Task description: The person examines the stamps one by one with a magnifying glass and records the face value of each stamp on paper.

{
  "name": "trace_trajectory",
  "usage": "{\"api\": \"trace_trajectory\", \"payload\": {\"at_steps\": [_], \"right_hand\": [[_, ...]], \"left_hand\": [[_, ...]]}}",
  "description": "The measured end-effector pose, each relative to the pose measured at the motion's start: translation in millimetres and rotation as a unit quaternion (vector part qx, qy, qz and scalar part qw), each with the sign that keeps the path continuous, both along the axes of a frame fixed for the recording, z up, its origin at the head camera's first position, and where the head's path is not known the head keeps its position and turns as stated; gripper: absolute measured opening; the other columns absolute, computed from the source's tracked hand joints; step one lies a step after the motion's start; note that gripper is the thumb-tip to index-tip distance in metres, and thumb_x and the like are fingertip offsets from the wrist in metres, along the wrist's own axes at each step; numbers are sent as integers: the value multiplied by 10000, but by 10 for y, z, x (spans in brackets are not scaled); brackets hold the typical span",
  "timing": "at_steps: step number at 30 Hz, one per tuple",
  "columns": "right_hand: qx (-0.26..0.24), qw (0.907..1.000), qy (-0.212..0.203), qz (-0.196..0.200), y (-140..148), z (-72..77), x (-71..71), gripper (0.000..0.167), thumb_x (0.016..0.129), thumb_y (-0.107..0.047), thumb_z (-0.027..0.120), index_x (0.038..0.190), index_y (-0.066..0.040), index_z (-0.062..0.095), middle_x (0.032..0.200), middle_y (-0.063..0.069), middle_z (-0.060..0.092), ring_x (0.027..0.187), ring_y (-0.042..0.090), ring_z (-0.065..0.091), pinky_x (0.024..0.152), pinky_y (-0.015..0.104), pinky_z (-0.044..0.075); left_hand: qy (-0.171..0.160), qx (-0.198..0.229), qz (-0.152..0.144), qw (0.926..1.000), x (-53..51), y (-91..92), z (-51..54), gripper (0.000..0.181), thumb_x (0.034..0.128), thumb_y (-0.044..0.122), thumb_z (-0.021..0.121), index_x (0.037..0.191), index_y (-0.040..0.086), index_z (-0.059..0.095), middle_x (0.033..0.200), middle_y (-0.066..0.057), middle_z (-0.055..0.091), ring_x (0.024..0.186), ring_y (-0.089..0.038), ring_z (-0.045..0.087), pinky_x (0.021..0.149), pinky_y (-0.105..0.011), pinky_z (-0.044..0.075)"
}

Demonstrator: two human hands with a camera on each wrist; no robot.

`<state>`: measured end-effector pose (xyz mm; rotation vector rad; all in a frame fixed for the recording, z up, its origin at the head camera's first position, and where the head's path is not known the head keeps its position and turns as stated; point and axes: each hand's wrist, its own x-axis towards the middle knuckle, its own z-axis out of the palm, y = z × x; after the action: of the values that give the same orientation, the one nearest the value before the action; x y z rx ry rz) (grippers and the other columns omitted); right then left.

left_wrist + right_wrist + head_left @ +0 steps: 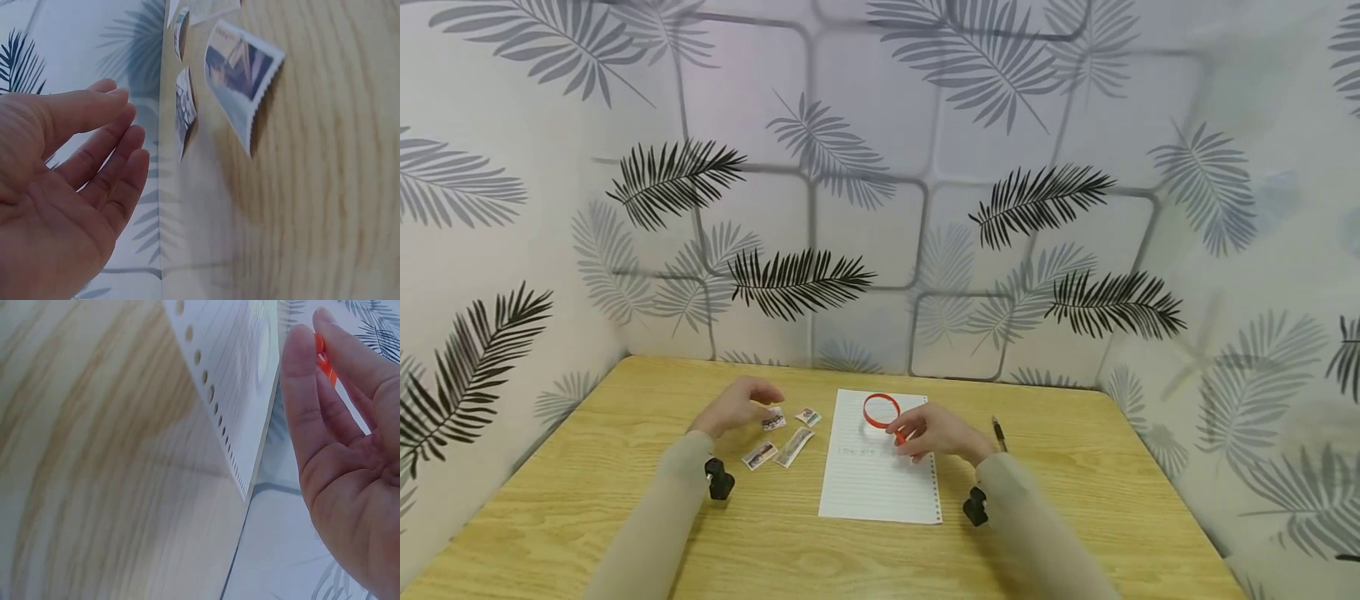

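Note:
My right hand (pixel 943 432) pinches the red handle of a magnifying glass (pixel 900 437) between thumb and fingers, above a sheet of lined paper (pixel 880 492). Through the right wrist view only a bit of the orange-red handle (pixel 324 362) shows between the fingertips. Over on the left, my left hand (pixel 741 406) hovers with loosely bent fingers and holds nothing. Its fingertips are nearest a postage stamp (pixel 772 419). Other stamps lie around it: a small one (pixel 808 416), a long one (pixel 793 447) and one nearer me (pixel 760 455). A curled stamp (pixel 240 81) appears close up in the left wrist view.
A dark pen (pixel 999 433) lies right of the paper, partly behind my right wrist. Faint handwriting crosses the middle of the sheet. The wooden table (pixel 775 550) ends against a leaf-patterned backdrop (pixel 865 333) at the back and sides.

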<state>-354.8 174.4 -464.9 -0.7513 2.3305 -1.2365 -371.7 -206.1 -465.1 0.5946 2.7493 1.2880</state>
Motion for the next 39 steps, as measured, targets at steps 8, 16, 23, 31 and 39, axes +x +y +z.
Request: {"api": "trace_trajectory", "payload": {"at_steps": [8, 16, 23, 31, 39], "right_hand": [[50, 9998, -28, 167, -286, -3, 12, 332, 858, -2, 719, 1188, 3, 680, 982, 169, 724, 757, 187, 691, 657, 335, 590], [188, 9996, 44, 188, -562, 11, 15, 323, 844, 1, 732, 1164, -17, 695, 948, 119, 725, 699, 111, 644, 642, 306, 583], [271, 9990, 14, 344, -763, 19, 57, 316, 839, 5, 737, 1151, -27, 705, 930, 86, 726, 735, 131, 664, 652, 319, 589], [379, 9977, 233, 503, -901, 23, 32, 282, 856, -12, 726, 1135, -50, 717, 914, 61, 729, 691, 114, 651, 629, 319, 586], [444, 9965, 366, 613, -998, 1, 57, 258, 863, -11, 717, 1120, -31, 717, 887, 31, 715, 699, 78, 631, 618, 287, 577]], "left_hand": [[-364, 2, 0, 9993, -24, -43, -13, 295, 847, -61, 636, 1140, -86, 663, 1166, -248, 664, 1100, -407, 602, 944, -503, 500], [-717, -323, 222, 9967, -68, -55, -68, 273, 830, -76, 649, 1093, -28, 703, 1089, -164, 701, 1027, -302, 612, 968, -515, 469], [-824, -489, 277, 9950, -89, -70, -132, 276, 829, -82, 645, 1083, -5, 718, 1096, -151, 698, 1013, -277, 607, 922, -464, 499], [-771, -462, 184, 9958, -87, -46, -106, 269, 809, -80, 647, 1064, -30, 717, 1066, -168, 707, 954, -238, 621, 857, -419, 519], [-886, -448, 261, 9947, -112, 3, -115, 255, 812, -82, 662, 1059, -40, 710, 1037, -160, 696, 882, -204, 590, 771, -337, 503]]}}
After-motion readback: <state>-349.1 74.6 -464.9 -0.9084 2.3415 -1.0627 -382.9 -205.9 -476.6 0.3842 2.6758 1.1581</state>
